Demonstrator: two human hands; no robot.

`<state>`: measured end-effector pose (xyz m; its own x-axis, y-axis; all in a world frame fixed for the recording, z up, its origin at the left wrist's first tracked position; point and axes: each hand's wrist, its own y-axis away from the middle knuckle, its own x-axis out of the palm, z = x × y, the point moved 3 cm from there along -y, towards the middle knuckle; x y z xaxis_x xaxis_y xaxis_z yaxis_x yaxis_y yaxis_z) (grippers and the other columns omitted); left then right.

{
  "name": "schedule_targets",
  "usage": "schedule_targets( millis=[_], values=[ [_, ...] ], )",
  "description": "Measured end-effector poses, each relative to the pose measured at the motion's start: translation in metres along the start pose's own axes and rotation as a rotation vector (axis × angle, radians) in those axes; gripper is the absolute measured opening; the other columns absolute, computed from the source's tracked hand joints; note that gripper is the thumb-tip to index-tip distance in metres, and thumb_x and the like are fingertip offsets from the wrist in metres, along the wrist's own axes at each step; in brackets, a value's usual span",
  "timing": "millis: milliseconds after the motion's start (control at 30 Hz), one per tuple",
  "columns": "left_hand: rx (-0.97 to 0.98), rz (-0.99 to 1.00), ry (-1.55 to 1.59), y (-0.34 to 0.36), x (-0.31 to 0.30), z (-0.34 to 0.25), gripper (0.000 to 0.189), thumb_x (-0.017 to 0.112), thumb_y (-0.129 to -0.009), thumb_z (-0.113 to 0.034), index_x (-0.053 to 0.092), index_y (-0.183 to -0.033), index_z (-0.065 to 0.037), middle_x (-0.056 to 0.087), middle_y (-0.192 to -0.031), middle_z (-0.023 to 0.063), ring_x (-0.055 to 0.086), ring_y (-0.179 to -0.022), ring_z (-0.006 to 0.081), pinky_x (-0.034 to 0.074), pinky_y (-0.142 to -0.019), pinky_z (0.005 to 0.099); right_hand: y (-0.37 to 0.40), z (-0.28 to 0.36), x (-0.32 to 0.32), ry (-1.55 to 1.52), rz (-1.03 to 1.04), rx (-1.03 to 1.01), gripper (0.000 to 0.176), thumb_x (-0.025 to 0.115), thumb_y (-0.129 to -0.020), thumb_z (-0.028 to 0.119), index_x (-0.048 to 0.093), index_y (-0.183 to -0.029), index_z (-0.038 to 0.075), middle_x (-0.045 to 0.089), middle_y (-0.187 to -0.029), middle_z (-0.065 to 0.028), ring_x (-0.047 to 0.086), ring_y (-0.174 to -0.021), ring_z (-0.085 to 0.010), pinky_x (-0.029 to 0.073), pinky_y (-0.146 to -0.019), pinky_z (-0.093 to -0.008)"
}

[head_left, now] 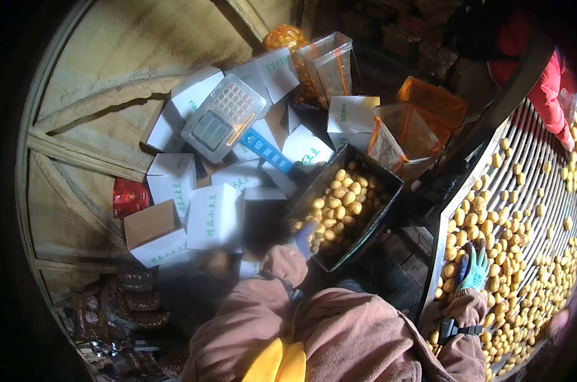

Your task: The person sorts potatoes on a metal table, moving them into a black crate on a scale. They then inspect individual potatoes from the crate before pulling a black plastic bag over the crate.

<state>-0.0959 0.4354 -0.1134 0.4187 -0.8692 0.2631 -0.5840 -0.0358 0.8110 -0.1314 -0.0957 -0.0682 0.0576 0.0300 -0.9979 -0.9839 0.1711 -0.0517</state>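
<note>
My right hand [474, 270], in a teal and blue glove, lies flat with fingers apart on a bed of small yellow potatoes [524, 254] spread over a slatted sorting rack [543, 146]. My left hand [304, 238], in a bluish glove, grips the near rim of a black crate [390, 186] filled with the same yellow potatoes [339, 204]. The crate tilts between my body and the rack. Brown sleeves cover both arms.
Several white cardboard boxes [213, 216] are piled left of the crate, with a grey weighing scale [223, 117] on top. Clear bags with orange trim [408, 130] stand behind. Another person's red sleeve [549, 95] reaches over the rack's far end.
</note>
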Motion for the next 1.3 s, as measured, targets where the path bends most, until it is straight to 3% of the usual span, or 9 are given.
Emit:
schedule_targets(
  millis=[400,567,733,800,867,967,1067,1133,1300],
  values=[
    [-0.092,0.216,0.234,-0.089,0.026,-0.010,0.036,0.055,-0.095,-0.045,0.060,-0.111,-0.014,0.059,-0.093,0.0028,0.056,-0.082,0.0145,0.049,-0.069,0.0300,0.005,0.004,-0.014,-0.021,-0.049,0.018,0.044,0.054,-0.095,0.031,0.053,-0.138,0.022,0.037,-0.153,-0.0139,0.041,-0.133,-0.0363,0.032,-0.111,-0.0473],
    [-0.006,0.325,0.062,-0.124,0.021,-0.026,0.031,0.045,-0.100,-0.036,0.055,-0.122,-0.016,0.057,-0.102,0.0034,0.053,-0.097,0.0176,0.043,-0.087,0.0351,0.041,0.009,-0.044,-0.159,-0.206,0.071,0.047,0.067,-0.080,0.023,0.059,-0.125,0.011,0.053,-0.132,-0.0221,0.047,-0.123,-0.0430,0.036,-0.104,-0.0533],
    [0.533,0.932,-0.504,-0.172,0.050,-0.033,0.033,0.034,-0.105,-0.027,0.049,-0.133,-0.019,0.054,-0.111,0.0040,0.049,-0.112,0.0206,0.038,-0.104,0.0402,0.090,-0.013,-0.040,-0.103,-0.034,0.206,0.057,0.058,-0.089,0.035,0.048,-0.140,0.013,0.038,-0.149,-0.0177,0.031,-0.139,-0.0389,0.024,-0.113,-0.0545],
    [0.052,1.443,0.067,-0.124,0.111,-0.038,0.039,0.034,-0.105,-0.032,0.045,-0.139,-0.017,0.055,-0.118,0.0047,0.050,-0.116,0.0221,0.037,-0.106,0.0401,0.109,-0.020,-0.040,-0.079,-0.017,0.250,0.055,0.058,-0.090,0.034,0.048,-0.140,0.013,0.039,-0.148,-0.0179,0.031,-0.139,-0.0397,0.025,-0.112,-0.0546],
    [0.151,0.820,-0.111,-0.069,0.170,-0.039,0.044,0.039,-0.104,-0.031,0.042,-0.143,-0.010,0.055,-0.128,0.0078,0.054,-0.115,0.0235,0.041,-0.102,0.0395,0.119,-0.023,-0.049,-0.103,-0.036,0.255,0.054,0.059,-0.090,0.033,0.049,-0.139,0.014,0.039,-0.148,-0.0178,0.032,-0.139,-0.0392,0.026,-0.111,-0.0548],
    [0.364,0.791,-0.524,-0.031,0.267,-0.021,0.045,0.052,-0.098,-0.030,0.049,-0.138,-0.009,0.055,-0.130,0.0124,0.056,-0.115,0.0273,0.041,-0.102,0.0405,0.148,-0.028,-0.058,-0.090,-0.015,0.254,0.051,0.059,-0.089,0.030,0.050,-0.138,0.016,0.040,-0.148,-0.0172,0.032,-0.138,-0.0387,0.026,-0.110,-0.0548],
    [1.068,0.984,-1.192,0.019,0.345,0.019,0.043,0.056,-0.096,-0.030,0.055,-0.131,-0.004,0.055,-0.131,0.0178,0.054,-0.119,0.0313,0.042,-0.101,0.0402,0.179,-0.028,-0.059,-0.074,0.002,0.295,0.050,0.059,-0.089,0.029,0.052,-0.137,0.018,0.041,-0.147,-0.0149,0.032,-0.138,-0.0387,0.028,-0.108,-0.0545],
    [1.531,0.929,-1.837,0.049,0.378,0.038,0.055,0.062,-0.092,-0.034,0.050,-0.135,-0.003,0.046,-0.140,0.0222,0.045,-0.127,0.0375,0.036,-0.106,0.0472,0.188,-0.034,-0.059,-0.120,0.036,0.314,0.050,0.060,-0.088,0.029,0.052,-0.136,0.019,0.041,-0.147,-0.0141,0.033,-0.138,-0.0388,0.029,-0.108,-0.0543],
    [1.418,0.951,-2.025,0.038,0.393,0.084,0.075,0.066,-0.087,-0.035,0.035,-0.147,-0.003,0.020,-0.154,0.0257,0.026,-0.140,0.0432,0.020,-0.115,0.0533,0.210,-0.041,-0.067,-0.187,0.125,0.387,0.047,0.054,-0.093,0.032,0.053,-0.137,0.018,0.038,-0.150,-0.0172,0.029,-0.139,-0.0436,0.026,-0.110,-0.0575]
  ],
)
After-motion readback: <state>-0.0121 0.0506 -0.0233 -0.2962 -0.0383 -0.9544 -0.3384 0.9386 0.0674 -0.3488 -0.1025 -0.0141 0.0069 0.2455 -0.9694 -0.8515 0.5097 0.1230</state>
